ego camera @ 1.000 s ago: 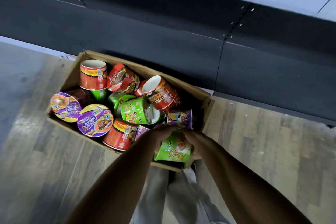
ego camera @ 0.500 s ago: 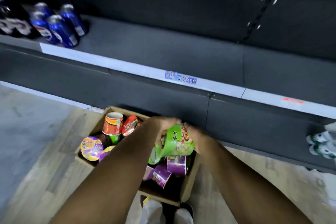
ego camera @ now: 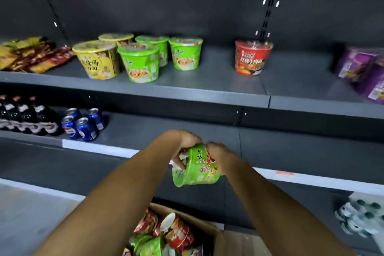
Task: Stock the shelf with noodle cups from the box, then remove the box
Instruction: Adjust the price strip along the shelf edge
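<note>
A green noodle cup point(ego camera: 199, 167) hangs tilted in front of the lower shelf, held between both hands. My left hand point(ego camera: 182, 145) grips its upper left side and my right hand point(ego camera: 220, 157) grips its right side. Below, the cardboard box point(ego camera: 220, 235) on the floor holds several red, green and purple cups point(ego camera: 174, 231). The upper shelf point(ego camera: 207, 89) carries two yellow cups point(ego camera: 97, 59), three green cups point(ego camera: 141, 64), one red cup point(ego camera: 252, 57) and purple cups point(ego camera: 365, 70) at the far right.
Snack packets point(ego camera: 31, 54) lie at the upper shelf's left end. Dark bottles point(ego camera: 22, 116) and blue cans point(ego camera: 83, 123) stand on the lower shelf's left. A pack of green-capped bottles point(ego camera: 361, 216) sits low at the right. Wooden floor lies around the box.
Both hands lifted the green cup out of the box to lower-shelf height. My view swung upward, bringing the upper shelf with its cups into sight.
</note>
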